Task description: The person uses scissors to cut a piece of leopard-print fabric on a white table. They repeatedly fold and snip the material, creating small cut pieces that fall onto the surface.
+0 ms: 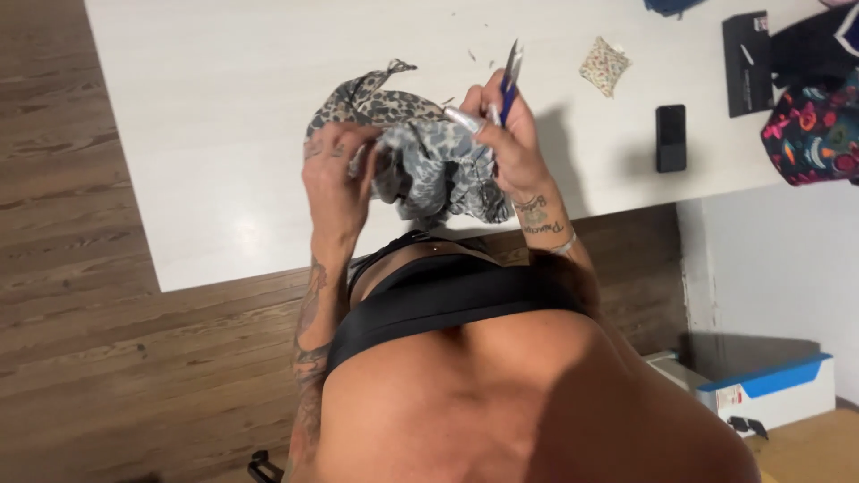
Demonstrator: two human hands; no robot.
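Note:
My left hand (335, 174) pinches one side of a bunched piece of grey leopard-print fabric (429, 165) held up over the near edge of a white table (224, 134). My right hand (506, 143) grips the fabric's other side and also holds blue-handled scissors (511, 76), blades pointing up and away. Part of the fabric trails onto the tabletop behind my hands.
A small floral fabric piece (605, 64) and tiny scraps lie on the table. A black phone (671, 137), a black box (746, 63) and a colourful floral bag (814, 134) sit at the right. A white and blue box (769, 394) stands on the wood floor (107, 358).

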